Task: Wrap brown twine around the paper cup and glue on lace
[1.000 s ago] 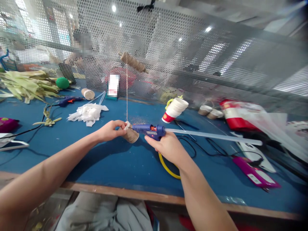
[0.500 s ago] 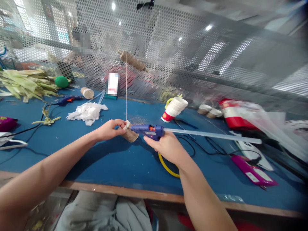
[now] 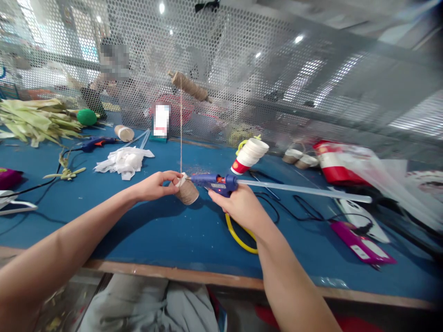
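Note:
My left hand (image 3: 162, 185) is closed on a small paper cup (image 3: 188, 192) wrapped in brown twine, its white end near my fingers. The cup is tilted above the table. From it a strand of twine (image 3: 181, 129) runs straight up to a twine spool (image 3: 191, 86) on a rod at the mesh screen. My right hand (image 3: 240, 206) grips a blue hot glue gun (image 3: 221, 185), with a long clear glue stick (image 3: 304, 190) sticking out of its back. Its nozzle points left at the cup's upper side, close to the white end; whether it touches, I cannot tell.
Stacked paper cups (image 3: 249, 156), a yellow ring (image 3: 238, 235) and black cables lie near my right arm. Farther right are a purple power strip (image 3: 362, 243) and a red-white bag (image 3: 332, 161). Leftward lie white scraps (image 3: 123, 161), a second glue gun (image 3: 95, 143) and corn husks (image 3: 36, 121).
The glue gun's nozzle has lifted slightly along the cup, so more of the twine wrapping shows below it. My left hand stays on the cup in nearly the same place.

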A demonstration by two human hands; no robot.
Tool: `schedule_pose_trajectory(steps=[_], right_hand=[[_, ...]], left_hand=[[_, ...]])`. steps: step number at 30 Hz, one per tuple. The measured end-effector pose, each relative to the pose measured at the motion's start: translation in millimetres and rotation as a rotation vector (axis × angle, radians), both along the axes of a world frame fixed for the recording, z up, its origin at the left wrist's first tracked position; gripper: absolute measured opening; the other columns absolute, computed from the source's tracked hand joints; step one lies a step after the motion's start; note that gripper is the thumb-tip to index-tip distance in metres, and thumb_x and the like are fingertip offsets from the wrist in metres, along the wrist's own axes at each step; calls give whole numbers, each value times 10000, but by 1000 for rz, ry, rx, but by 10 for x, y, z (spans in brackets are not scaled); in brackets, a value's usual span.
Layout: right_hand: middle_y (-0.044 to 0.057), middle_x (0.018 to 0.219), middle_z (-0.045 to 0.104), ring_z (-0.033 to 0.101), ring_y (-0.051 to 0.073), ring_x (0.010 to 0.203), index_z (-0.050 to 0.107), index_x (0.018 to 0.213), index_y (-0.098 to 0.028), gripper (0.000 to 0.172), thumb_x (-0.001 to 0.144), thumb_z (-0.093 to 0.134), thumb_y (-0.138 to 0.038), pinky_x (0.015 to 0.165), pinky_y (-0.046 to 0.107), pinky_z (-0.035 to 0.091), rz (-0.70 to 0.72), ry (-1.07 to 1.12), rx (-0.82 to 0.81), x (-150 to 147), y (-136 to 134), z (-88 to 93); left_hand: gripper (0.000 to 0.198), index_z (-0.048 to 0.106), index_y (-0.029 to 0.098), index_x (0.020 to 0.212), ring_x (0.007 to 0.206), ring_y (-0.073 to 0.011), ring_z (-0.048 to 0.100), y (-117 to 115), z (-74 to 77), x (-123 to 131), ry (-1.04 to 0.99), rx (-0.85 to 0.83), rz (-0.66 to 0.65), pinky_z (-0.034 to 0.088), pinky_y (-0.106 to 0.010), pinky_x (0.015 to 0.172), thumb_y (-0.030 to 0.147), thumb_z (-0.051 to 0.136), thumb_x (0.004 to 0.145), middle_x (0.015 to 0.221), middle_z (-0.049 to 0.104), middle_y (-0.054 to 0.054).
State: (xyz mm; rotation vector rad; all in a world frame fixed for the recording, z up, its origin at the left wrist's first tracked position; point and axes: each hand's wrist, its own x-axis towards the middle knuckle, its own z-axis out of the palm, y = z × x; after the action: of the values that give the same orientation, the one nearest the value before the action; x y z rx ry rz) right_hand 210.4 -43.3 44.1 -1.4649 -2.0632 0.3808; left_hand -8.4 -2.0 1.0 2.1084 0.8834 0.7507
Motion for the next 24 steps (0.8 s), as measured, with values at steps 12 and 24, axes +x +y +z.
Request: schedule_pose_trajectory(steps=[12,24], right_hand=[[-13,446,501,454,119,454,515,554,-169,187,700,488,-283,479,239,365,17,8,-47,13,-17,21],[-12,459,509,478,131,488,512,553,-172,176,696,494,-272,518,250,380,24,10,-46,-5,-41,38]], left_hand=[[165,521,130,684,1078,-183,477,-10,15,8,-13,22,-10,324,-312,942,270,474,758,1171,508,-100],[166,523,129,690,1098,-189,467,-22,33,15,14,17,11,316,-321,952,273,475,759,1198,488,-114]])
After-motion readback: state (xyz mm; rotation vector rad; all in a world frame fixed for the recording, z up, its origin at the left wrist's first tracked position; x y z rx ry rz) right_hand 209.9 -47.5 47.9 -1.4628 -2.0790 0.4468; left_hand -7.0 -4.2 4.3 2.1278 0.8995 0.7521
